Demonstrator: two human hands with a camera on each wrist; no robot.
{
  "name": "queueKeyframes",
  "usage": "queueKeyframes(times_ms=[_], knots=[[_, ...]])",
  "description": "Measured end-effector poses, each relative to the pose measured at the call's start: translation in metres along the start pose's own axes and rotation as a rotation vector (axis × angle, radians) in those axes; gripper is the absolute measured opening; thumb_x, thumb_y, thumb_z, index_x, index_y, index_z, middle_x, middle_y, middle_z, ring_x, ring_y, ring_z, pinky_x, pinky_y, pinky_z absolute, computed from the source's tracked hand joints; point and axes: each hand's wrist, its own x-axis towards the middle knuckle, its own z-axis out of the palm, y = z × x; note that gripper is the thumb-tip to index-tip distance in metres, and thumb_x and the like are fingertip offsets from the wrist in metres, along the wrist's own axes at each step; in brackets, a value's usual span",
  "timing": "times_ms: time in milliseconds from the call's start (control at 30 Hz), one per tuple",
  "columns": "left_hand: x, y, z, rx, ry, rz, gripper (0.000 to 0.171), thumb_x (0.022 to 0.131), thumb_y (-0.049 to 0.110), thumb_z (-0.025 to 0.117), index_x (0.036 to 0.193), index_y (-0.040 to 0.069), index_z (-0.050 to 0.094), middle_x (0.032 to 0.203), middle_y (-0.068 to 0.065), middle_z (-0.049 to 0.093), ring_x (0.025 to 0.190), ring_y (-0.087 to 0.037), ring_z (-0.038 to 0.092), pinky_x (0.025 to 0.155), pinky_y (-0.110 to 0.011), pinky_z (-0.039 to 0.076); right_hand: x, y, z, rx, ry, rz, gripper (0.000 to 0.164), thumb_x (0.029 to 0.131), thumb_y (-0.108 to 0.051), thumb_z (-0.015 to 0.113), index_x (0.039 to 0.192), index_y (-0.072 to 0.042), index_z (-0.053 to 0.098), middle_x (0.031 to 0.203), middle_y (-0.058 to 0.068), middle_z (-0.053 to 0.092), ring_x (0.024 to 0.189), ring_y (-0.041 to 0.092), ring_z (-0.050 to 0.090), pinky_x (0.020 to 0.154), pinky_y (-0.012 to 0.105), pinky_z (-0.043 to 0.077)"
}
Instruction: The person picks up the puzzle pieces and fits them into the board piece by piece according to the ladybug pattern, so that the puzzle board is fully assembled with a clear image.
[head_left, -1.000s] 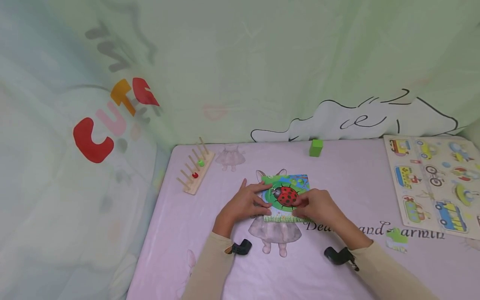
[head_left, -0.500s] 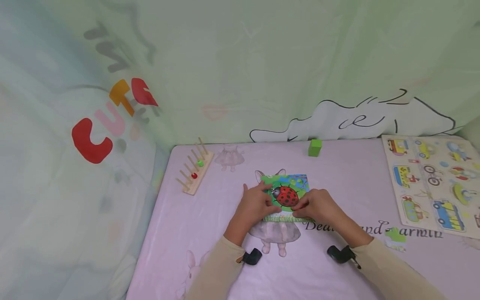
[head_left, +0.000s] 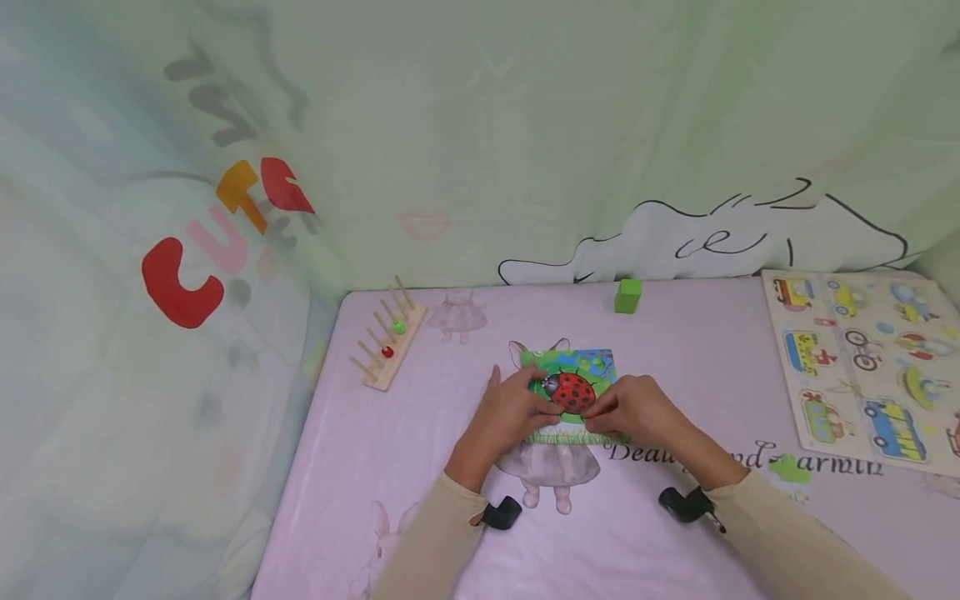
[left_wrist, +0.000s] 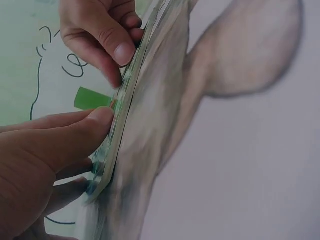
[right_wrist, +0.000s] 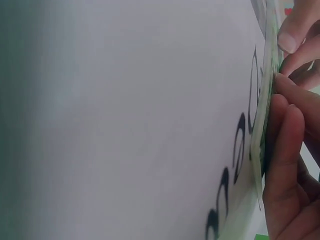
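A square ladybug jigsaw puzzle (head_left: 573,392) lies on the pink cloth in front of me. My left hand (head_left: 517,408) rests on its left side, thumb and fingers spread over the green ground; the left wrist view shows the thumb and fingertips touching the face of the thin board (left_wrist: 131,95). At the lower right, my right hand (head_left: 633,412) has its thumb and bent fingers pinched together at a puzzle piece (head_left: 618,437), whose green edge sticks out under the hand. Most of that piece is hidden. A loose green puzzle piece (head_left: 791,471) lies by the right sleeve.
A wooden peg rack (head_left: 397,346) with one red and one green bead stands at the left back. A green block (head_left: 627,297) sits near the back edge. On the right lies a wooden vehicle puzzle board (head_left: 847,392). Curtains hang behind and at the left.
My left hand has moved right over the puzzle, its thumb now closer to the right fingers. The right hand has stayed at the lower right corner, with only slight finger shifts.
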Motion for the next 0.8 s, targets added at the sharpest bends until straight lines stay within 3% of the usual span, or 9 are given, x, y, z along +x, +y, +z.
queueKeyframes(times_ms=[167,533,800], knots=[[0.0,0.001,0.0,-0.055,-0.016,0.007,0.022,0.086,0.052,0.077,0.102,0.037,0.083,0.14,0.003,0.06,0.132,-0.014,0.058,0.114,-0.072,0.031,0.005,0.002,0.002,-0.028,0.0,0.007,0.019,0.076,-0.026,0.09,0.092,-0.017,0.085,0.083,-0.004,0.079,0.08,0.012,0.061,0.071,0.031,0.051],[0.001,0.006,-0.001,-0.031,-0.017,-0.056,0.026,0.081,0.059,0.078,0.096,0.038,0.083,0.136,0.007,0.061,0.127,-0.011,0.059,0.113,-0.069,0.035,0.006,-0.002,0.001,-0.063,-0.02,0.027,0.013,0.075,-0.026,0.091,0.084,-0.019,0.085,0.069,-0.009,0.074,0.076,0.012,0.058,0.069,0.031,0.048],[0.002,0.005,0.002,-0.022,-0.004,-0.061,0.025,0.081,0.059,0.078,0.093,0.038,0.084,0.135,0.008,0.062,0.127,-0.012,0.059,0.113,-0.069,0.035,0.0,0.008,-0.002,-0.063,-0.045,-0.125,0.025,0.082,-0.028,0.086,0.104,-0.016,0.083,0.088,-0.007,0.074,0.078,0.009,0.058,0.068,0.028,0.05]])
